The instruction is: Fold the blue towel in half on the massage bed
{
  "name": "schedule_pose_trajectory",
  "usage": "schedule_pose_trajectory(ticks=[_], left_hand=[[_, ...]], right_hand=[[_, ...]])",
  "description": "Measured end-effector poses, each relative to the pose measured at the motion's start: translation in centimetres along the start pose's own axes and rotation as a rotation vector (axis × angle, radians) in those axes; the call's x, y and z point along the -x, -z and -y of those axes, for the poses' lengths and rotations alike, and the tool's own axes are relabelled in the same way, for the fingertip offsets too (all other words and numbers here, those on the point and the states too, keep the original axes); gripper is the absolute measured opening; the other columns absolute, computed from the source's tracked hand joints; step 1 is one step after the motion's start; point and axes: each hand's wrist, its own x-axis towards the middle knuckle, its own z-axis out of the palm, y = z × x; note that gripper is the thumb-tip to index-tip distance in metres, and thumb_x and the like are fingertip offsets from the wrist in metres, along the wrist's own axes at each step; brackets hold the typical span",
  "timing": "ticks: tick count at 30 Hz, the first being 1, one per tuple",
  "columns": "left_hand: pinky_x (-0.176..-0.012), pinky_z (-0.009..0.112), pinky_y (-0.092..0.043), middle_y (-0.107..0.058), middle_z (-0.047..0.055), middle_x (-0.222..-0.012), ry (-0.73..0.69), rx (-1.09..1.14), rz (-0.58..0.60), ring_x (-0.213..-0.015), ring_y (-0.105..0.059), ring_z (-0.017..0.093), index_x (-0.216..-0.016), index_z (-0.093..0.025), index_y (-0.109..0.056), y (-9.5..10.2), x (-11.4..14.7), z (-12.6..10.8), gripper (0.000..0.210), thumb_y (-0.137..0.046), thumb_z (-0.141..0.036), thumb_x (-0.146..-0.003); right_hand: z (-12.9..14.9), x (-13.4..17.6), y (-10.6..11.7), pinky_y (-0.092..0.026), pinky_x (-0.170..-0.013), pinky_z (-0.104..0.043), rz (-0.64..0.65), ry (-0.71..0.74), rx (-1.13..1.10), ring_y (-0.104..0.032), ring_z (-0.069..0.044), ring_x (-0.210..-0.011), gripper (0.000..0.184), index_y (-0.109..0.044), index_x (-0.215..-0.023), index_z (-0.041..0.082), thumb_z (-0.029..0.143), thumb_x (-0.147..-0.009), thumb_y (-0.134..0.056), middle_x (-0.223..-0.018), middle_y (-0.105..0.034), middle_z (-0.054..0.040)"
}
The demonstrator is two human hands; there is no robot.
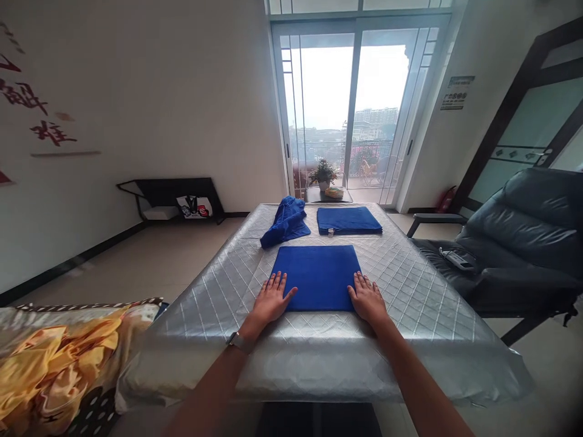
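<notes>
A flat, folded blue towel (319,276) lies in front of me on a table with a silver quilted cover (218,297). My left hand (272,296) rests on the towel's left edge, fingers stretched forward and thumb out to the side. On the opposite edge, my right hand (368,295) lies flat with its fingers spread. Neither hand grips anything. Behind the towel, a crumpled blue towel (288,220) is heaped at the left. A neat stack of folded blue towels (350,220) with a small white label sits to its right.
Right of the table stands a dark armchair (537,224) with a pale device (456,260) on its seat. Yellow cloth (59,364) is piled at the lower left. Beyond the table's far edge, a potted plant (323,175) stands before sliding glass doors (355,115).
</notes>
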Motion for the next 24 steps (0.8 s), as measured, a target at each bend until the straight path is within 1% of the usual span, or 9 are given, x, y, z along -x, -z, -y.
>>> schedule_pose_trajectory(ticks=[3,10,15,19,24], left_hand=[[-0.126,0.046,-0.012,-0.01,0.015,-0.168,-0.014,0.009,-0.022,-0.155,-0.007,0.028,-0.161,-0.008,-0.017,-0.4,0.7,0.9,0.091,-0.012,-0.073,-0.097],[-0.125,0.047,-0.014,-0.009,0.018,-0.167,-0.03,0.019,-0.014,-0.155,-0.006,0.03,-0.16,-0.006,-0.017,-0.6,0.8,0.7,0.094,-0.013,-0.075,-0.096],[-0.124,0.048,-0.015,-0.007,0.017,-0.168,-0.05,0.047,-0.006,-0.155,-0.006,0.03,-0.161,-0.009,-0.017,-0.4,2.3,0.8,0.096,-0.013,-0.077,-0.094],[-0.124,0.048,-0.014,-0.005,0.016,-0.168,-0.045,0.05,0.026,-0.155,-0.005,0.031,-0.161,-0.009,-0.015,-0.2,3.8,0.6,0.097,-0.015,-0.078,-0.093],[-0.125,0.048,-0.012,-0.004,0.016,-0.168,-0.032,0.054,0.05,-0.155,-0.003,0.03,-0.161,-0.01,-0.013,0.3,5.0,0.2,0.096,-0.018,-0.077,-0.094]], right_hand=[[0.0,-0.1,-0.1,-0.007,-0.126,-0.042,0.004,-0.006,0.007,-0.013,-0.021,-0.155,0.066,-0.019,-0.162,0.012,0.044,-0.104,-0.018,-0.168,-0.016,-0.0026],[0.2,0.2,0.3,-0.006,-0.126,-0.041,0.05,-0.022,0.051,-0.011,-0.021,-0.155,0.066,-0.015,-0.162,0.013,0.045,-0.104,-0.017,-0.169,-0.013,-0.0026],[0.2,2.0,0.7,-0.008,-0.125,-0.043,0.068,-0.012,0.059,-0.011,-0.023,-0.155,0.067,-0.014,-0.162,0.012,0.045,-0.105,-0.017,-0.169,-0.013,-0.0048],[0.0,3.5,0.5,-0.008,-0.125,-0.045,0.075,-0.005,0.065,-0.011,-0.024,-0.155,0.067,-0.013,-0.162,0.012,0.045,-0.105,-0.018,-0.169,-0.011,-0.0054],[-0.1,4.5,0.3,-0.008,-0.125,-0.045,0.064,-0.001,0.076,-0.01,-0.024,-0.156,0.066,-0.013,-0.162,0.013,0.045,-0.105,-0.018,-0.169,-0.011,-0.0055]])
